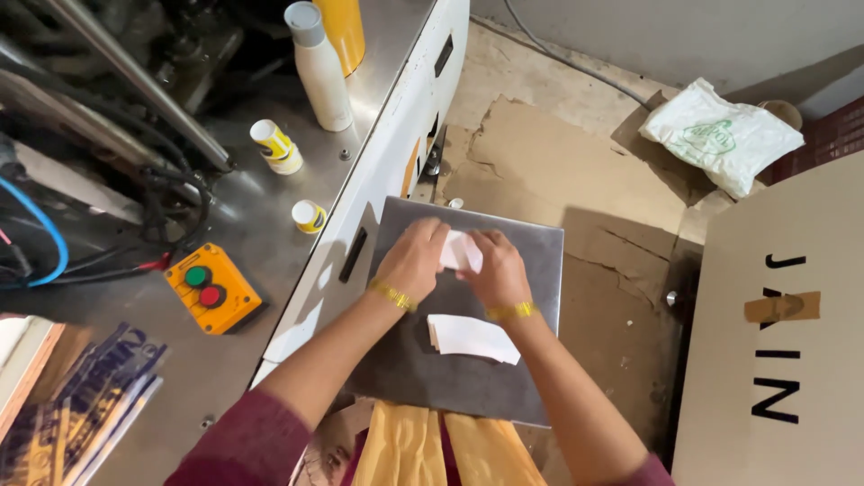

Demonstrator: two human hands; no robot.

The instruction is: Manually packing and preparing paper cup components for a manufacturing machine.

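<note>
Both hands over a grey metal tray (540,261) that juts out from the white side of the machine. Left hand (412,259) and right hand (495,267) meet near the tray's far edge, each grip closed on the same small stack of white paper (461,250), held between them; the stack shows only between the two sets of fingers. Gold bangle on each wrist.

Second white stack (472,338) lies flat near the tray's middle, just on the near side of the right wrist, apart from the held stack; no hand touches it.

Machine's steel counter (261,216) to the left. On it: a tall white bottle (319,67) with grey cap at the far edge, upright, just beside a yellow cylinder (343,27) behind it. Two small paper cups, white and yellow: one (275,146) lying tilted mid-counter, another (309,216) near the counter's right edge, mouth up; contents not discernible. Orange button box (212,288) with a green and a red button toward the near side. Printed sheets (76,405) at the near left corner.

Floor to the right covered in torn brown cardboard (540,153); a white plastic bag (720,135) lies on it at far right, contents hidden. Large cardboard panel (783,360) at right edge.
</note>
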